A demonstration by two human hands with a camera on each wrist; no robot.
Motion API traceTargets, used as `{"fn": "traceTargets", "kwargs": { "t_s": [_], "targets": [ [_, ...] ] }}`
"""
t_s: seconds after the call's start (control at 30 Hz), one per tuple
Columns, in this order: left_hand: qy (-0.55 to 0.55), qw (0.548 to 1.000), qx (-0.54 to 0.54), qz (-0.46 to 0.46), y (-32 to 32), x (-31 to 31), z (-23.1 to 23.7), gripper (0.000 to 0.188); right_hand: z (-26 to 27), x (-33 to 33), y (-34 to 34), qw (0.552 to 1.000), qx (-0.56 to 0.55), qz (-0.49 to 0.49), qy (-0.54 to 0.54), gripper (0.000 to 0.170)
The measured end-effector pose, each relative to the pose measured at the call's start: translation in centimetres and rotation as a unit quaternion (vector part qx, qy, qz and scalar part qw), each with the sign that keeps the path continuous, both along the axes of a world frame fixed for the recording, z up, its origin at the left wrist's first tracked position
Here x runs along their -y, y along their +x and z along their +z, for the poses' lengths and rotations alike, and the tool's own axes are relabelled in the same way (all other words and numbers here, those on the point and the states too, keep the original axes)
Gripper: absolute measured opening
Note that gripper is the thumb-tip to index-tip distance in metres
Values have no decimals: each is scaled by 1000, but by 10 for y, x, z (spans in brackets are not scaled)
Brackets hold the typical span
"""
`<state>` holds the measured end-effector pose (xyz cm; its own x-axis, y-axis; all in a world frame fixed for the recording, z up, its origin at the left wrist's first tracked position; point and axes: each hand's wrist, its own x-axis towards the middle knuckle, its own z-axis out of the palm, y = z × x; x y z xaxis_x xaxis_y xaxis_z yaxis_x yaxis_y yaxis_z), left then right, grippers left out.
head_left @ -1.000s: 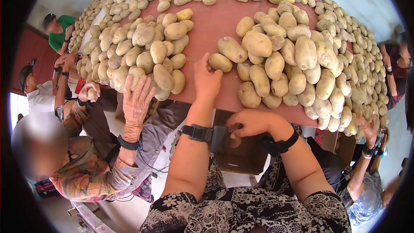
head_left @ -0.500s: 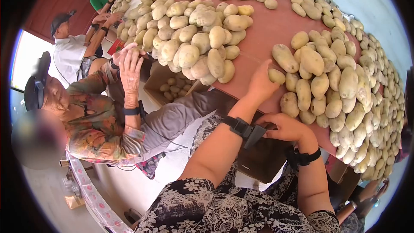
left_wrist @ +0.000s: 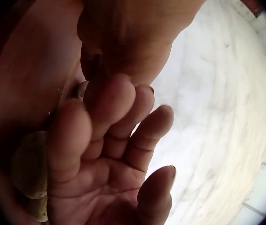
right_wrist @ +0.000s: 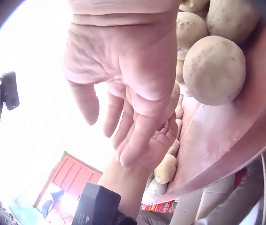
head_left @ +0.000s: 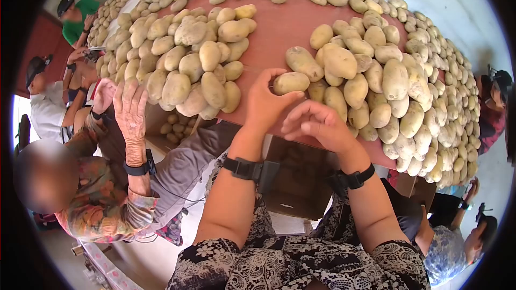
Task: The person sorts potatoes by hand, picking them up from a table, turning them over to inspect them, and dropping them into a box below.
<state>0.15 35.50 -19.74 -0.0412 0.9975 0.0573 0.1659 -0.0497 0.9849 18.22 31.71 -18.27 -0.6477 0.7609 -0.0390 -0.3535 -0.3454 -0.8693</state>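
Note:
My left hand (head_left: 263,102) reaches over the front of the red table (head_left: 263,27) and grips a small oval potato (head_left: 291,83) between thumb and fingers. This potato lies close against a right-hand heap of potatoes (head_left: 371,70). Just right of it, my right hand (head_left: 314,121) hovers near the table edge with loosely bent fingers, holding nothing. From the right wrist, the right palm (right_wrist: 123,65) faces the camera, partly covering the left hand behind it. In the left wrist view, the right hand's fingers (left_wrist: 112,103) spread beneath the left wrist.
Another heap of potatoes (head_left: 185,64) covers the table's left side, with more along the back. An open cardboard box (head_left: 295,182) stands below the table edge between my arms. A neighbouring person's hand (head_left: 129,110) is raised beside the left heap, near a box of potatoes (head_left: 173,128).
My left hand has closed round the small potato beside the heap. My right hand has risen from above the box toward the left hand, its fingers loosening. The head view swung left and back.

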Motion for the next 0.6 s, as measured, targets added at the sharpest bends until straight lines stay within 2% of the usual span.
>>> {"fn": "traceTargets", "kwargs": {
  "t_s": [0.07, 0.17, 0.23, 0.33, 0.47, 0.53, 0.6],
  "targets": [
    [9, 999, 38, -15, -1, -1, -1, 57, -5, -3, -5, 994, -56, -97, -18, 12],
    [40, 994, 100, -27, -1, -2, -6, 66, -11, -10, -1, 981, -147, -113, -64, 14],
    [76, 984, 156, -29, 1, -1, -6, 74, -16, -10, -3, 979, -125, -138, -83, 19],
    [107, 976, 177, -73, 0, 2, -2, 81, -14, -8, -7, 976, -109, -154, -113, 26],
    [73, 959, 236, -140, 5, 7, 5, 90, 7, -5, -19, 966, -131, -186, -120, 39],
    [84, 951, 230, -188, 5, 6, 3, 94, -1, -7, -14, 968, -139, -178, -107, 42],
    [56, 938, 279, -199, 6, 8, 7, 93, -5, -7, -10, 969, -136, -183, -89, 44]
  ]
}}
